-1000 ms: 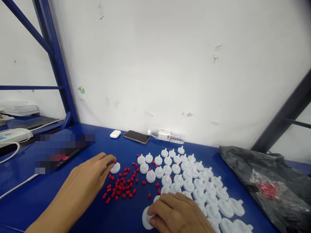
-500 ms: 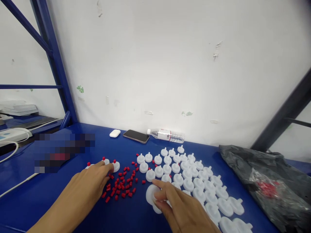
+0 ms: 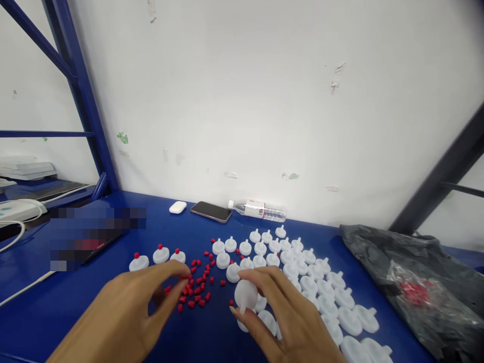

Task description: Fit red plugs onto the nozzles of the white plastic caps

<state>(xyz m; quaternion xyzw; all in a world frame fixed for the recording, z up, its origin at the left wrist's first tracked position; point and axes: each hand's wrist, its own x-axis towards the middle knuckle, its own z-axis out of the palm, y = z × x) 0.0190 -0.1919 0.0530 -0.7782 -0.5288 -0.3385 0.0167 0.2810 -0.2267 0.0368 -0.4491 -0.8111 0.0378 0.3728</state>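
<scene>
Right hand [image 3: 287, 317] grips one white disc [image 3: 245, 295], a smooth round plastic piece with a short nozzle pointing down toward the viewer, held between thumb and fingers just above the counter [image 3: 68, 307]. Left hand [image 3: 132, 312] is curled, thumb and forefinger pinched together at the near edge of the red caps [image 3: 194, 290]; whether a cap sits between the tips cannot be told. The red caps are small, stubby plastic cylinders scattered loosely between the two hands. Left of them stand three capped discs [image 3: 161, 254] in a row, each white with a red cap on its upright nozzle. Right of the caps and beyond the right hand lies the field of uncapped discs [image 3: 302, 272], matte white, round and domed, nozzles up, packed near or touching one another in rough rows running toward the lower right. The counter is glossy blue-painted metal. At the back, against the scuffed white wall [image 3: 264, 101], lie a small white case [image 3: 177, 207], rounded and smooth, a dark phone [image 3: 210, 212] lying flat, and a clear plastic bottle [image 3: 259, 210] on its side. Far right sits a crumpled black bag [image 3: 397, 272], with a clear film bag [image 3: 416, 292] of red pieces on it. Blue steel frame [image 3: 83, 106] rises at left; white cable [image 3: 22, 295] trails across the counter's left part.
</scene>
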